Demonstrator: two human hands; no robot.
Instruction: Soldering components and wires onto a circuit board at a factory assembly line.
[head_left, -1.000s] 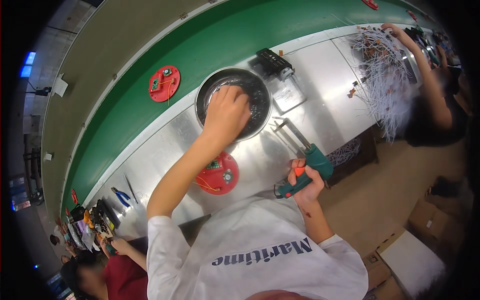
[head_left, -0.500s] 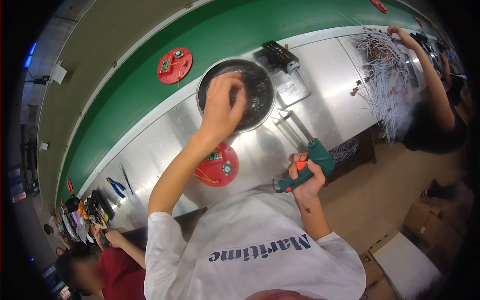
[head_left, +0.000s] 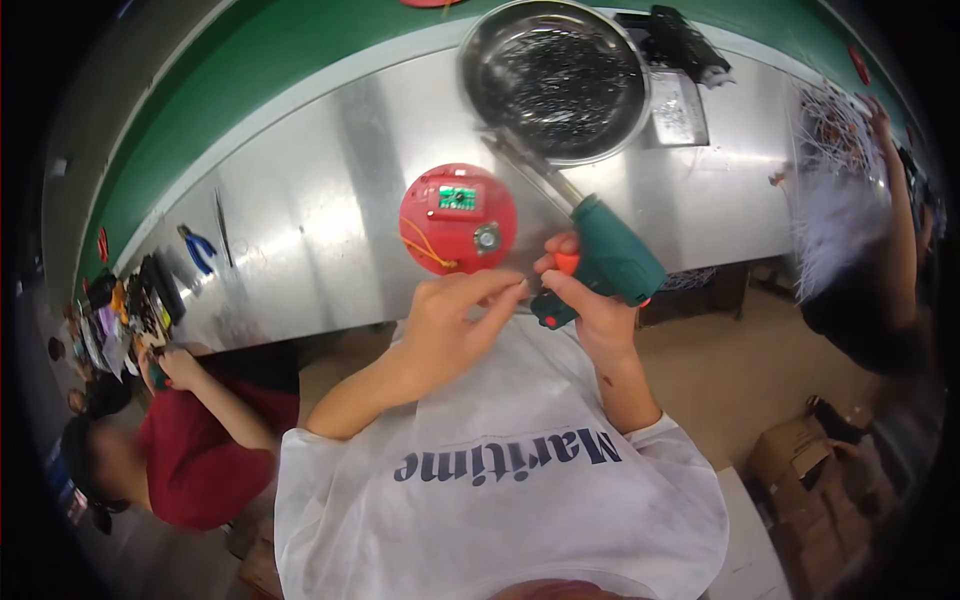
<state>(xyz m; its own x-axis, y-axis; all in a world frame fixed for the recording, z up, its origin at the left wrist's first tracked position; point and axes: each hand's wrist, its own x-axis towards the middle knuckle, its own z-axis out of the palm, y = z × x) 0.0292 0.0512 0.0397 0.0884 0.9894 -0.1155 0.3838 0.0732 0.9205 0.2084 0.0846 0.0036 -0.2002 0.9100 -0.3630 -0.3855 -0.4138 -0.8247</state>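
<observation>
Held over the bench's near edge, my right hand (head_left: 595, 318) grips a green pistol-shaped electric screwdriver (head_left: 622, 255) with an orange trigger. Its long metal shaft points away and left, toward the bowl. My left hand (head_left: 450, 322) is beside the tool's lower end, thumb and forefinger pinched together; anything between them is too small to make out. Just beyond that hand lies a round red plate (head_left: 495, 200) carrying a green circuit board (head_left: 460, 198), a round metal part (head_left: 487, 237) and yellow wires (head_left: 425, 238). Farther back, a steel bowl (head_left: 634, 95) holds many small dark pieces resembling screws.
A black device (head_left: 685, 45) and a shallow clear tray (head_left: 680, 112) are right of the bowl. Blue-handled pliers (head_left: 198, 252) and tweezers (head_left: 222, 230) lie left. White wires (head_left: 840, 150) pile up near a person at right. Another person (head_left: 190, 440) works at left; cardboard boxes (head_left: 790, 465) stand on the floor.
My left hand has come out of the bowl and back toward my body, beside the screwdriver. The screwdriver has moved slightly left and tilted its shaft more leftward. The whole view has shifted.
</observation>
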